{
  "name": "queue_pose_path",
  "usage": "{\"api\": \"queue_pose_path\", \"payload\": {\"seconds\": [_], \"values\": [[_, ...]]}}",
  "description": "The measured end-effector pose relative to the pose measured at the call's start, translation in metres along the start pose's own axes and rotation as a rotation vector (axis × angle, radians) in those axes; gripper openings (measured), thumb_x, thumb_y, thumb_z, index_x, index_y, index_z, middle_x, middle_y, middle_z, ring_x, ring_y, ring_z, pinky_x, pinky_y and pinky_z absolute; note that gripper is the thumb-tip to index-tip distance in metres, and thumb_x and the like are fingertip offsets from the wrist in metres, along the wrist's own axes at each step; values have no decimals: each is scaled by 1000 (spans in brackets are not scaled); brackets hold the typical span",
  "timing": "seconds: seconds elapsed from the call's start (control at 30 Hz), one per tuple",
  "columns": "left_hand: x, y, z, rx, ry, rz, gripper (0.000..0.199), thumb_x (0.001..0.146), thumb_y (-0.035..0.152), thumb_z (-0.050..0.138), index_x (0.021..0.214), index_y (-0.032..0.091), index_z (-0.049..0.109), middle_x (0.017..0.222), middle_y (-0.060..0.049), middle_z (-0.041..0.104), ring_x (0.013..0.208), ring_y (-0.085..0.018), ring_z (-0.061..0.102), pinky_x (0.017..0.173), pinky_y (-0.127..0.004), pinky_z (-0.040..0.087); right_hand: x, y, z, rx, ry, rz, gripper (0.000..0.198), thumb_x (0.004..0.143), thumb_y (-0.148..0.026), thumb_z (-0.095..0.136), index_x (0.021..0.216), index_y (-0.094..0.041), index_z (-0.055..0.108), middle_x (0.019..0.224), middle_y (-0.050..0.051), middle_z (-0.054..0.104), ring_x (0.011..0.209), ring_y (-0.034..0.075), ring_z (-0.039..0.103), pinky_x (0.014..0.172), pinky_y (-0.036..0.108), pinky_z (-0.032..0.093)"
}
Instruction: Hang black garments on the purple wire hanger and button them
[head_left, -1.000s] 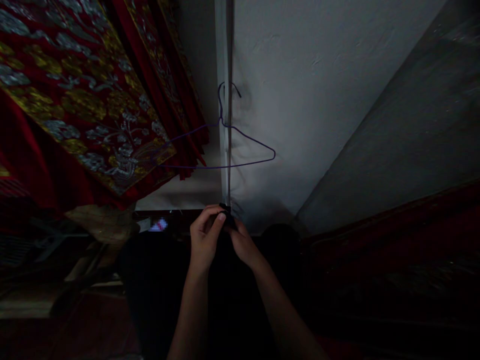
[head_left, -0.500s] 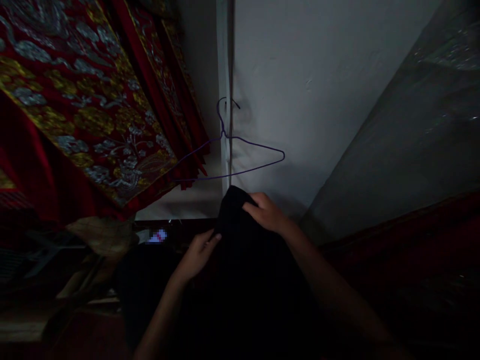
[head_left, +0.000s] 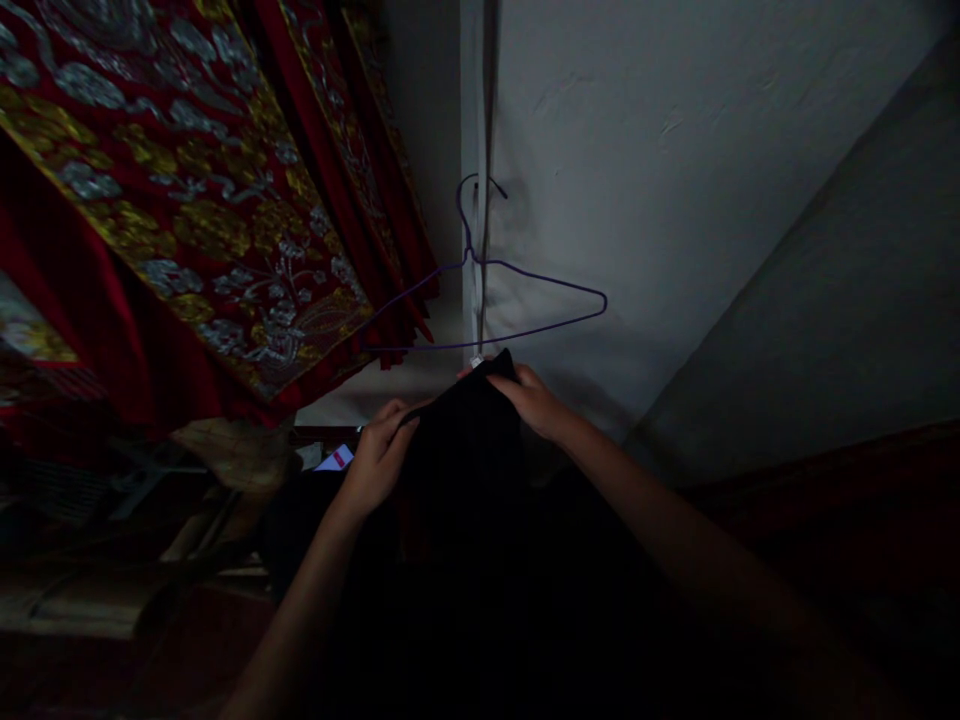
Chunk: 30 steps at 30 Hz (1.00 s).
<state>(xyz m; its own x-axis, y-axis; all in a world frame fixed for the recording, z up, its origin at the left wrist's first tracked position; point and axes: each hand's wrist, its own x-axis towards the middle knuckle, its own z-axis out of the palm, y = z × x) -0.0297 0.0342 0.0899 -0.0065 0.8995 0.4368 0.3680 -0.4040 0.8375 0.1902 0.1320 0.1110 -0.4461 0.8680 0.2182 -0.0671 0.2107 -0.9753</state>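
Observation:
A black garment (head_left: pixel 465 440), too dark to show its exact kind, is stretched between my two hands. My left hand (head_left: pixel 377 455) grips its upper left edge, thumb on the near side. At its top right corner, my right hand (head_left: pixel 531 400) pinches the cloth between thumb and fingers. A small white tag (head_left: pixel 478 361) shows at the garment's top edge. Just above, apart from the cloth, a thin purple wire hanger (head_left: pixel 540 280) hangs by its hook on a narrow white upright strip (head_left: pixel 472 120). The garment's lower part is lost in darkness.
A red cloth with gold and silver embroidery (head_left: pixel 217 220) hangs at the left, behind the hanger's left end. The pale wall (head_left: pixel 637 150) stands ahead and right. Low on the left are a rolled bamboo-like object (head_left: pixel 75 605) and a white-and-pink packet (head_left: pixel 335 459).
My hands have spread apart, the left going left, and the garment's top edge is now pulled out slanting, with the white tag showing. The view has shifted slightly.

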Motion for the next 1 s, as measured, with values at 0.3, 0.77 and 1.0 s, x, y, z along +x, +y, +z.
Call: {"api": "queue_pose_path", "payload": {"seconds": [0.3, 0.77, 1.0], "values": [[-1, -1, -2, -70, -224, -270, 40, 92, 54, 61, 89, 16, 72, 84, -2, 70, 75, -19, 61, 67, -26, 47, 17, -6, -18, -194, 311, -306, 24, 78, -43, 63, 86, -21, 65, 95, 4, 65, 92, 21, 61, 87, 33, 47], [-7, -53, -59, 457, -236, -158, 10, 77, 26, 67, 83, 26, 74, 85, -7, 76, 81, -28, 70, 84, -34, 51, 54, -2, -43, -370, 363, -292, 23, 77, -28, 67, 99, -23, 65, 103, 3, 71, 101, 20, 65, 88, 30, 48], [27, -59, -79, 612, -36, -57, 6, 76, 24, 56, 71, 24, 60, 98, -12, 71, 92, -28, 67, 100, -39, 48, 59, 5, -50, -385, 187, -50, 38, 86, -40, 60, 55, -20, 55, 51, -3, 52, 52, 13, 48, 52, 25, 35]]}}
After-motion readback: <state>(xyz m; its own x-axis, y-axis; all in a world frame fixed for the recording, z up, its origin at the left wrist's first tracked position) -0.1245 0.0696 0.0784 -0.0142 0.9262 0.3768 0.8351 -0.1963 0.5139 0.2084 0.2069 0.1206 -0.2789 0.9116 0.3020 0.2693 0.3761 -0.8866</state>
